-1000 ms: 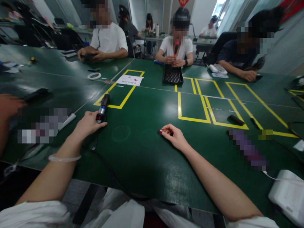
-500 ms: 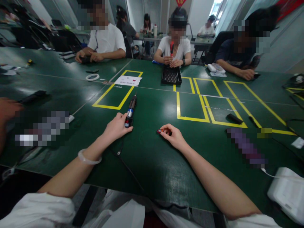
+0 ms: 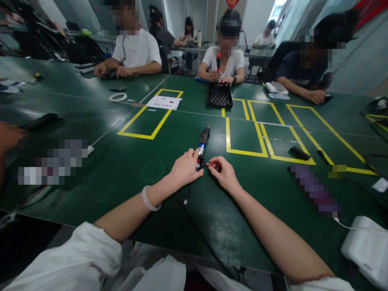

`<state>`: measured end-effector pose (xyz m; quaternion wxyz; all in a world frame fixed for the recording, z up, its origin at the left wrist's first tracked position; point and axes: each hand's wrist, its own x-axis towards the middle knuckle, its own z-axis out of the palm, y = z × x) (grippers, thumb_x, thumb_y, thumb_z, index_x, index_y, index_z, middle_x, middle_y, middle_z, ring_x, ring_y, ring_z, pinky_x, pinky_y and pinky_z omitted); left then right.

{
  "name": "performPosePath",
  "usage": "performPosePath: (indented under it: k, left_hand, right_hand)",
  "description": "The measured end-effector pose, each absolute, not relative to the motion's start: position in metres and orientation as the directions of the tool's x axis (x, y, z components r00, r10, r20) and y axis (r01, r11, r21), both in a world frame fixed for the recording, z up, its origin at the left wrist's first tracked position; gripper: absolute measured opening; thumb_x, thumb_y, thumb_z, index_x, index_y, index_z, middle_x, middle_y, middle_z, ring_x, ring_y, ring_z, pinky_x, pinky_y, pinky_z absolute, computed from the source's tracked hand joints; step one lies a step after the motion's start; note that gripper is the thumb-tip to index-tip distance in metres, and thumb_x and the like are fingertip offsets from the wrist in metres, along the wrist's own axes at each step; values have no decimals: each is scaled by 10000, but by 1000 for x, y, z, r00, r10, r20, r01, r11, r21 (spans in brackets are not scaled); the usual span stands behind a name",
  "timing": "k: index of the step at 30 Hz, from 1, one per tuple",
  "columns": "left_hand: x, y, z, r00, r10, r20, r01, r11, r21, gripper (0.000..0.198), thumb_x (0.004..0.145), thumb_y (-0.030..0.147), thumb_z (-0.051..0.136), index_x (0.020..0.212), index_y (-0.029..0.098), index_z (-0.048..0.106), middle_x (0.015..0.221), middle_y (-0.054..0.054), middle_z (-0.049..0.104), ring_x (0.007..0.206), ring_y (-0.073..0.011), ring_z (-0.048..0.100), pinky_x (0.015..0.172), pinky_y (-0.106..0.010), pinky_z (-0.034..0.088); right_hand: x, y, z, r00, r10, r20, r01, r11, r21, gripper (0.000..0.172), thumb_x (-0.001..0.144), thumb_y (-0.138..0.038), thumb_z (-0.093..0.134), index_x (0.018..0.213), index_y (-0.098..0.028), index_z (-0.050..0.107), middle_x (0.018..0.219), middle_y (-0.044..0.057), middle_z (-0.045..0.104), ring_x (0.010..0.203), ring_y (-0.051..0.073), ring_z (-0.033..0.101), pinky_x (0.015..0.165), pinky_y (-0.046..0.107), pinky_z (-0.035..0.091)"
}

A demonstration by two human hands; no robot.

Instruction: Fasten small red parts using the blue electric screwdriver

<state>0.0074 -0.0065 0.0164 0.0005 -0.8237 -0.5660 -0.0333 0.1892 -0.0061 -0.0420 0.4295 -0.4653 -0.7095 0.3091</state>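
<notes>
My left hand [image 3: 188, 167], with a pale bracelet at its wrist, is closed round the rear of an electric screwdriver [image 3: 202, 148]. The screwdriver is black with a silver and blue band, its thin bit pointing away from me. A black cord [image 3: 198, 230] with a small ring on it runs from under the hand toward the table's near edge. In the fingers of my right hand [image 3: 224, 173] is a small red and orange piece [image 3: 214, 165], mostly hidden, its tip close beside the screwdriver's rear end. Whether the two touch, I cannot tell.
Yellow tape outlines [image 3: 247, 152] mark the green table. Across it, a person holds a red-handled tool [image 3: 218, 64] above a black tray [image 3: 219, 102]. A paper sheet [image 3: 164, 102], a tape roll [image 3: 118, 97], a black object [image 3: 299, 152] and a white device [image 3: 365, 246] lie about.
My left hand has moved right with the electric screwdriver, bringing its rear end up to the small piece. My right hand has barely moved.
</notes>
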Motion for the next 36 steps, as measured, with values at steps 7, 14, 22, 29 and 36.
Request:
performPosePath:
  k: [7, 14, 22, 29, 36]
  left_hand:
    - [11, -12, 15, 396, 916, 68, 915, -400, 55, 617, 828, 412, 531, 1360, 134, 387, 1135, -137, 521, 957, -270, 584, 767, -364, 505]
    - [12, -13, 14, 388, 919, 69, 918, -392, 57, 631, 835, 432, 533, 1388, 168, 378, 1133, -132, 529, 958, -276, 590, 780, -367, 469]
    - [13, -14, 13, 378, 920, 104, 925, -380, 8, 596, 895, 499, 469, 1384, 165, 399, 1122, -133, 548, 994, -275, 563, 835, -373, 430]
    - [11, -10, 10, 349, 929, 127, 937, -350, -12, 620, 897, 527, 474, 1411, 191, 385, 1132, -139, 547, 1026, -282, 533, 828, -374, 422]
    - [-14, -7, 14, 349, 934, 78, 937, -348, -24, 642, 905, 522, 459, 1456, 218, 333, 1215, -138, 532, 1056, -286, 523, 860, -377, 420]
  right_hand:
    - [186, -5, -43, -263, 899, 351, 469, 437, -768, 109, 842, -161, 596, 940, -208, 596, 902, 37, 603, 810, 191, 595, 753, 327, 472]
    - [186, -8, -40, -312, 890, 332, 529, 453, -718, 177, 828, -140, 616, 989, -212, 615, 925, 52, 616, 833, 205, 615, 773, 347, 499]
    - [186, -14, -37, -288, 892, 349, 527, 452, -720, 167, 849, -161, 575, 1008, -211, 591, 961, 51, 680, 831, 200, 638, 818, 354, 500]
    - [187, -15, -34, -259, 899, 354, 444, 436, -783, 158, 865, -164, 517, 998, -215, 587, 936, 42, 673, 802, 183, 627, 778, 324, 498]
    - [188, -14, -34, -268, 893, 361, 392, 443, -806, 151, 871, -170, 509, 986, -208, 598, 900, 41, 631, 779, 168, 599, 747, 307, 490]
